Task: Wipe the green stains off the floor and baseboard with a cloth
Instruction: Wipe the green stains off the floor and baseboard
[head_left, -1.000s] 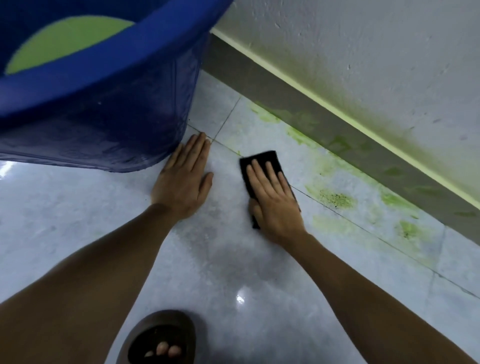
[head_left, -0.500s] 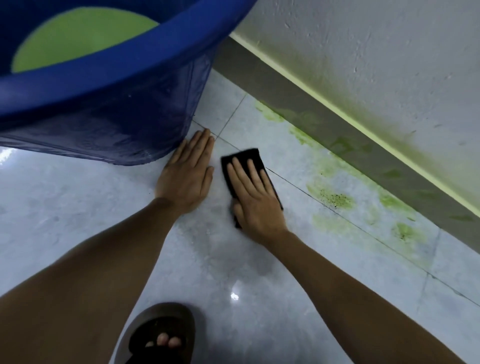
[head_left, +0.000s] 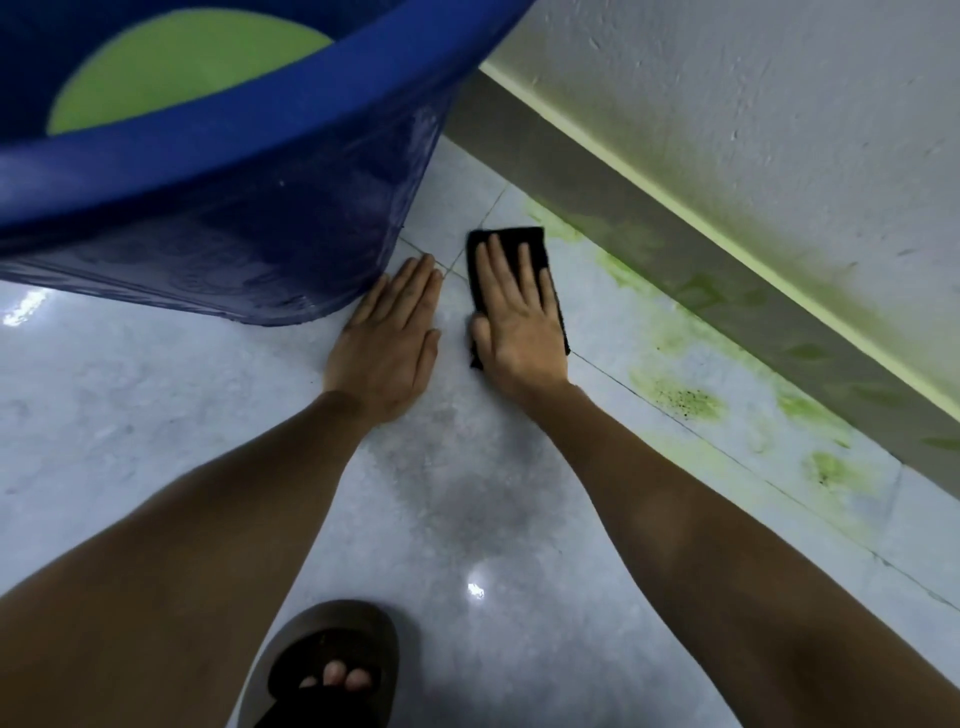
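My right hand (head_left: 517, 317) lies flat with straight fingers on a black cloth (head_left: 511, 239), pressing it to the pale floor tile. The cloth's far edge is close to the green stains (head_left: 675, 397) that run along the floor beside the grey baseboard (head_left: 727, 296). Darker green marks also sit on the baseboard, and a green tinge spreads up the white wall (head_left: 779, 130). Flat on the floor beside the cloth, my left hand (head_left: 392, 338) has its fingers straight and holds nothing.
A large blue tub (head_left: 234, 171) with green liquid (head_left: 182, 67) inside stands on the floor at the left, touching my left hand's fingertips. A foot in a dark sandal (head_left: 332, 670) is at the bottom. The floor under my arms looks wet.
My right hand slid the cloth left toward my left hand, then pushed it forward toward the baseboard. My left hand has stayed planted by the tub.
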